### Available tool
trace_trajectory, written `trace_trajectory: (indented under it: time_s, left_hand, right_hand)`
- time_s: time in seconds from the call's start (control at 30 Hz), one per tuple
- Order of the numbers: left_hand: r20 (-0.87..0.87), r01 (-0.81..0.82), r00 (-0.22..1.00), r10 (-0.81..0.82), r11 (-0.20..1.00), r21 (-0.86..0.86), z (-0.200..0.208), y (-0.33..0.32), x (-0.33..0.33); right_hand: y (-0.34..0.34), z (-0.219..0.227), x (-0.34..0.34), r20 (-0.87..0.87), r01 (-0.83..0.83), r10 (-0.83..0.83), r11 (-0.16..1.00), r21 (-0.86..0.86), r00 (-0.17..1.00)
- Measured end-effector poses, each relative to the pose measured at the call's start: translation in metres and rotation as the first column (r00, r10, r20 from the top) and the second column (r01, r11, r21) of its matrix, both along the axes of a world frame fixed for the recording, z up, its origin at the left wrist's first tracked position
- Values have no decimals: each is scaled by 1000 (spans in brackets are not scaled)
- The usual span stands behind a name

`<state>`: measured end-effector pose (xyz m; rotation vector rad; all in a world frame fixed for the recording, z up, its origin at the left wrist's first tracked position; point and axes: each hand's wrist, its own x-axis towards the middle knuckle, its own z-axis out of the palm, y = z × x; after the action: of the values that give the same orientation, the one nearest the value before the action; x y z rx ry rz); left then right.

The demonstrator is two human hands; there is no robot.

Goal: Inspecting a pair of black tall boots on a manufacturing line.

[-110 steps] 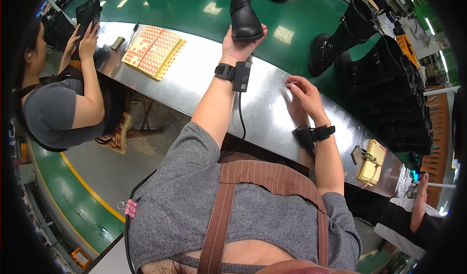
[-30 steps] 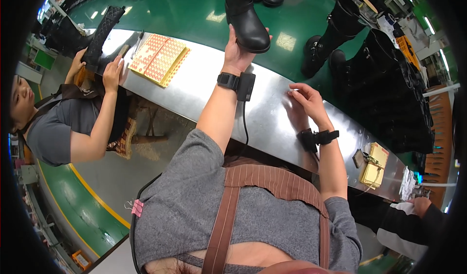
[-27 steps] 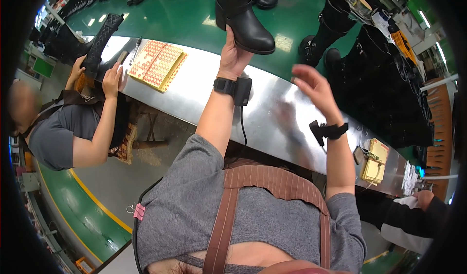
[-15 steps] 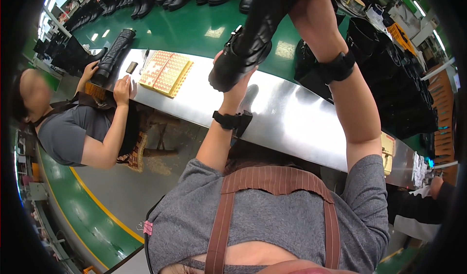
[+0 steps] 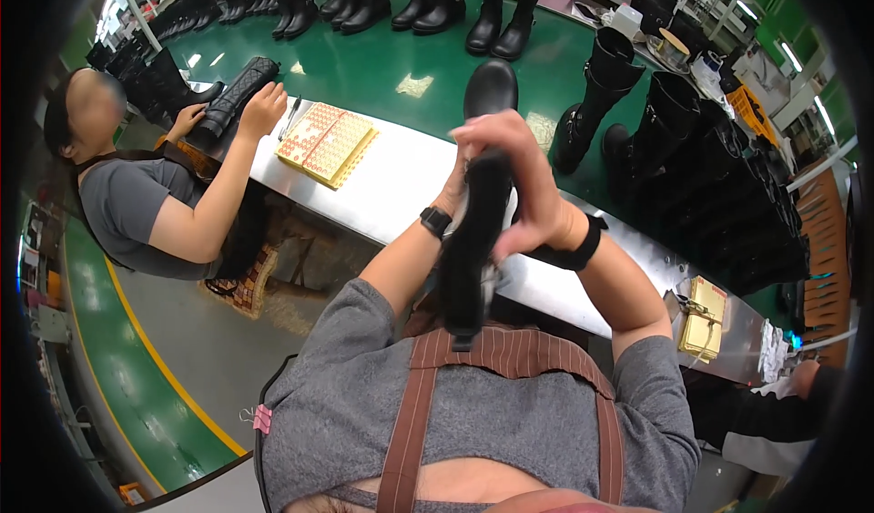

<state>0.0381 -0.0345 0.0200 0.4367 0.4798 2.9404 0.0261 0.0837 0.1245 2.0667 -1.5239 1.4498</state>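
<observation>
A black boot [image 5: 473, 258] is held in front of my chest, over the near edge of the metal-topped bench. Its rounded toe [image 5: 492, 90] points away from me and its shaft reaches back toward my apron. Along the boot's left side, my left hand [image 5: 454, 183] grips it, with part of the fingers hidden behind the leather. Curved over it from the right is my right hand [image 5: 533, 167], its fingers across the upper part and its thumb lower on the right side.
Several black boots [image 5: 437, 3] stand along the green surface [image 5: 364, 67], more crowd the right. A yellow patterned stack [image 5: 326, 144] lies on the metal bench [image 5: 391, 172]; a tied yellow bundle [image 5: 703, 317] sits farther right. At left a co-worker [image 5: 150, 185] handles another boot [image 5: 232, 99].
The boot has swung from raised, shaft up, to toe away and shaft toward me. My right hand has come down and in over it. The co-worker's nearer hand has lifted toward their boot.
</observation>
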Motion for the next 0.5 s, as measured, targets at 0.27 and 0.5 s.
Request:
trace_trajectory:
  time_s: [0.27,0.5]
  left_hand:
    - [-39,-149,989,144,940,-307,-85,-71,-78]
    - [-1,-164,984,177,908,-385,-93,-88,-91]
  right_hand:
    - [92,-79,8,42,532,-558,808,255,829]
    - [165,-157,9,472,433,-684,723,538,556]
